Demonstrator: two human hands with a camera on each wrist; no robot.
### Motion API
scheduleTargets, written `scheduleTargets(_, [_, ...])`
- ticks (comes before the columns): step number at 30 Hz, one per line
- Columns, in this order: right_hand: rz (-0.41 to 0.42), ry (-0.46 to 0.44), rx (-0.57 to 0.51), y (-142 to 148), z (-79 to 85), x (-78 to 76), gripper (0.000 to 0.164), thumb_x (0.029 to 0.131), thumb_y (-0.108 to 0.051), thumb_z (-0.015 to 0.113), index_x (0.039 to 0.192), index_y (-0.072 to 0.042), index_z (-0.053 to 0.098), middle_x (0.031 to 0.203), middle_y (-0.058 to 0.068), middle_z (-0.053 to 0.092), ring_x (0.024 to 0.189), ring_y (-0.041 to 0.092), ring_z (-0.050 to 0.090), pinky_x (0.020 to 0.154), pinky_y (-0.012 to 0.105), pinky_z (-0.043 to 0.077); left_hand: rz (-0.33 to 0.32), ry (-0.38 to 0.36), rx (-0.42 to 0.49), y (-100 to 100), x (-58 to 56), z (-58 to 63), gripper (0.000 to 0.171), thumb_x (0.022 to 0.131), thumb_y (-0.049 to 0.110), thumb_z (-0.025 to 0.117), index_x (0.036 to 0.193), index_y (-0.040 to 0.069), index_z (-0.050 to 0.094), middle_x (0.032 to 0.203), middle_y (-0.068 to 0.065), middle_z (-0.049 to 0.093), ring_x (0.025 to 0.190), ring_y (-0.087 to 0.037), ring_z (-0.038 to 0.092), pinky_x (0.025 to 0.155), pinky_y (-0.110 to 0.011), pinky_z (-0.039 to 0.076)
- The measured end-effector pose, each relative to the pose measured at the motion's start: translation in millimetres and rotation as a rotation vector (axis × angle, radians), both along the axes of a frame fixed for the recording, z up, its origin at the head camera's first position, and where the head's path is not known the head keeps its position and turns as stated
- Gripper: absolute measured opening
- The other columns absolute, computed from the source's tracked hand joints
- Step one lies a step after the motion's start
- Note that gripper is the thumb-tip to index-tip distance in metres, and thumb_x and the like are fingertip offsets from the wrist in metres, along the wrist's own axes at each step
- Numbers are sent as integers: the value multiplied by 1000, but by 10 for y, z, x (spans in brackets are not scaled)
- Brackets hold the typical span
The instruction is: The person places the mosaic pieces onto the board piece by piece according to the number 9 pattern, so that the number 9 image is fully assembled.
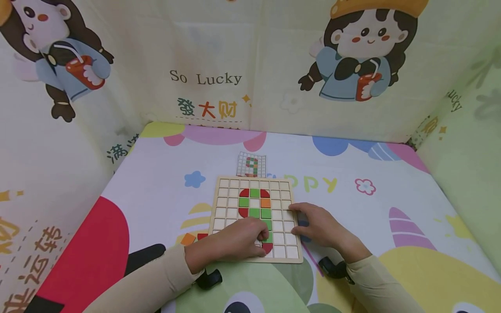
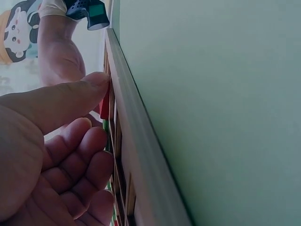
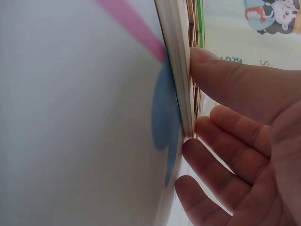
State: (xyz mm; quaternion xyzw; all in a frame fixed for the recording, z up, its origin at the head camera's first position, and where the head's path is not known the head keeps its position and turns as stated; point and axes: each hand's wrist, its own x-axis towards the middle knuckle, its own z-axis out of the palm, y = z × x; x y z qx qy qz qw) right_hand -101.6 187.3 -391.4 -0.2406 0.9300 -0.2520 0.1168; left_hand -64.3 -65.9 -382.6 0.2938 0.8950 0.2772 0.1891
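Observation:
A square wooden grid board (image 1: 283, 250) lies on the patterned cloth, with red, green and orange tiles set in its middle cells. My left hand (image 1: 244, 237) is over the lower middle of the board, fingers curled in and thumb (image 2: 70, 94) extended, touching down beside a red tile (image 1: 267, 248). Nothing pinched shows between thumb and fingertips; the cells under the palm are hidden. At the board's right edge rests my right hand (image 1: 322, 226), its thumb (image 3: 225, 77) and loosely bent fingers spaced apart along the rim.
Behind the board lies a small printed grid card (image 1: 252, 164) with a coloured figure. An orange tile (image 1: 188, 239) and a red tile (image 1: 202, 236) lie on the cloth left of the board, partly near my left forearm. Printed cloth walls (image 1: 274, 113) stand behind and at both sides.

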Motion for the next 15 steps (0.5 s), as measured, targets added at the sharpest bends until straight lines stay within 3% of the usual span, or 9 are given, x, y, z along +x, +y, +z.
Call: scheduleTargets(15, [1,7,1,-1,5,5,54,84,-19,81,132,-4,61,132,13,61,125,36,54,104,53,41,26,22,3,41,-18,-22,21,85,26,81,91,15,64,82,11,54,79,-6,50,69,-21,46])
